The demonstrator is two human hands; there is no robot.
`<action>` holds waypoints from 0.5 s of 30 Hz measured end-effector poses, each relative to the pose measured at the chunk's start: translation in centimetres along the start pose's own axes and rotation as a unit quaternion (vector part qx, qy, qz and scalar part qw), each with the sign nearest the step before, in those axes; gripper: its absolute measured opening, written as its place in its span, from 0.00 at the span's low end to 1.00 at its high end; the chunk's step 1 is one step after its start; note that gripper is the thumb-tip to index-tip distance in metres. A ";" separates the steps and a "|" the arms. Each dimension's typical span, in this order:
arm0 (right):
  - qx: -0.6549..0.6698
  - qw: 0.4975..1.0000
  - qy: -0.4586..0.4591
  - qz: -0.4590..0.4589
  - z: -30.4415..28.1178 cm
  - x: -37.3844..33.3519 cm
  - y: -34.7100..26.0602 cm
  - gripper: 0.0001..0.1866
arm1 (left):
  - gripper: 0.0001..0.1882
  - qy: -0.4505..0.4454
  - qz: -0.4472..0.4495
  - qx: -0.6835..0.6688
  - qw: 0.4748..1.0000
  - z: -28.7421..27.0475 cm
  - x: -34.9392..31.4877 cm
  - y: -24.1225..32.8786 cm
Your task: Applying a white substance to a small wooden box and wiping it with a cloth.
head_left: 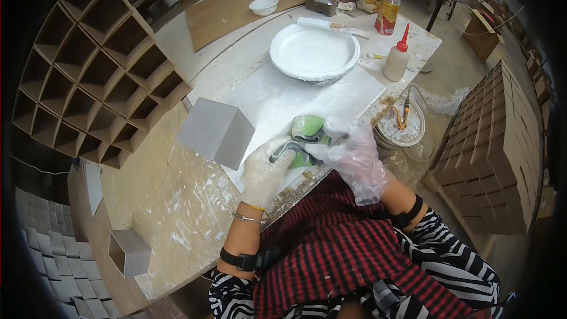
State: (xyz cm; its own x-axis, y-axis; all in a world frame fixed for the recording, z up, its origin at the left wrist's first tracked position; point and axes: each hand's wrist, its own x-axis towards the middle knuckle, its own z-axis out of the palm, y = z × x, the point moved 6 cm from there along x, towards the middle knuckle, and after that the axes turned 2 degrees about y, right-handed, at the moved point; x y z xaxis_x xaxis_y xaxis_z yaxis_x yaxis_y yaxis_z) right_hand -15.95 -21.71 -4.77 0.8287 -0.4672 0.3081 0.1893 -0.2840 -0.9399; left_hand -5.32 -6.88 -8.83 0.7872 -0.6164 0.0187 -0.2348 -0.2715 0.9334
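Note:
My left hand (267,171), in a white knitted glove, grips a folded green and dark grey cloth-like piece (309,130) near the table's front edge. On its other side, my right hand (354,156), in a clear plastic glove, pinches the same piece. Whether it is a cloth, a glove or a pad I cannot tell. A grey square box (217,132) stands just left of my hands, on the edge of a white-smeared board (251,91). Beyond my hands is a wide bowl (280,66) of white liquid, with a white-coated brush-like tool (325,25) at its far rim.
A red-capped squeeze bottle (396,62) and a jar (387,12) stand at the right. A bucket (400,127) sits beside the table. Brown compartment racks (97,59) rise at left, stacked boxes (490,153) at right. A small open-ended box (130,253) lies near left; a white bowl (263,5) stands far back.

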 end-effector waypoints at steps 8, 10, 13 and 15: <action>-0.278 0.897 0.047 -0.341 2.0 -3.5 -1.4 0.27 | 0.14 -0.001 -0.021 0.017 1.000 0.2 0.0 0.5; -0.265 0.929 0.012 -0.257 2.5 -1.7 -1.0 0.30 | 0.15 -0.017 -0.012 0.020 1.000 -0.3 -0.5 0.5; -0.260 0.943 -0.081 -0.189 3.7 -1.5 1.3 0.24 | 0.21 -0.084 -0.038 -0.019 0.996 -0.4 -1.2 -0.4; -0.218 0.956 -0.089 -0.176 3.5 -1.4 1.5 0.22 | 0.30 -0.057 0.181 0.152 0.970 -1.0 -1.9 1.7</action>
State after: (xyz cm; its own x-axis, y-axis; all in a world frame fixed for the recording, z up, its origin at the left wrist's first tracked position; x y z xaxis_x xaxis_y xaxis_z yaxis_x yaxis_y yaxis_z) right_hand -15.01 -18.55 -7.12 0.8378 -0.1387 0.5281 0.2690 -0.7369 -0.6202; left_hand -6.65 -5.46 -6.99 0.5586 -0.7846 0.2690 -0.6548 -0.2181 0.7236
